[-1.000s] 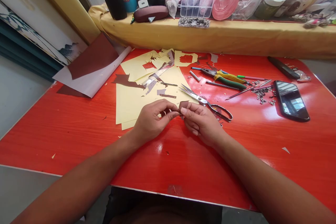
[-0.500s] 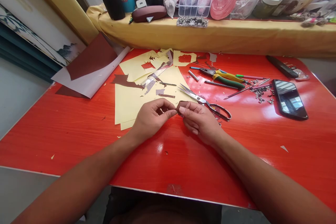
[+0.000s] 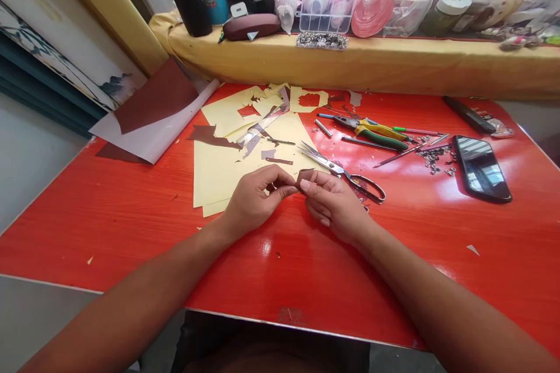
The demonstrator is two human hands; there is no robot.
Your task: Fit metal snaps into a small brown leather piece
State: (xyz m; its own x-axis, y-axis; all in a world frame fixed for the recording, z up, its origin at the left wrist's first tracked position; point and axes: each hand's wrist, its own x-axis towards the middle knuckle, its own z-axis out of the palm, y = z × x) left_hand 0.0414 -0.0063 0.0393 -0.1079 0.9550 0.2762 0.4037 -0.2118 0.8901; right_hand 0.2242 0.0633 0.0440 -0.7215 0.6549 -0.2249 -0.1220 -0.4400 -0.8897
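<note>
Between my hands is a small brown strip (image 3: pixel 305 174), bent into a curve; it looks like the same material as the brown scraps. My right hand (image 3: pixel 335 201) pinches it between thumb and forefinger. The thumb and forefinger of my left hand (image 3: pixel 262 193) close on its near left end, where fingertips hide most of the contact. Just beyond the right hand lie scissors (image 3: pixel 332 167) with their blades parted. Yellow sheets (image 3: pixel 219 178) lie beyond the left hand, with a punched brown strip (image 3: pixel 279 161) and cut brown scraps (image 3: pixel 214 135) on them.
Pliers (image 3: pixel 376 131), pens and small metal snaps (image 3: pixel 433 160) lie to the right, beside a phone (image 3: pixel 481 168). A box cutter (image 3: pixel 469 115) sits farther back. Brown sheet material (image 3: pixel 157 96) curls at the left. Behind the red table (image 3: pixel 144 227) runs a cloth-covered ledge (image 3: pixel 262 61) crowded with supplies.
The view has shifted very slightly. Both hands keep their pinch on the brown strip, and a little more of its curved part shows above the right fingers.
</note>
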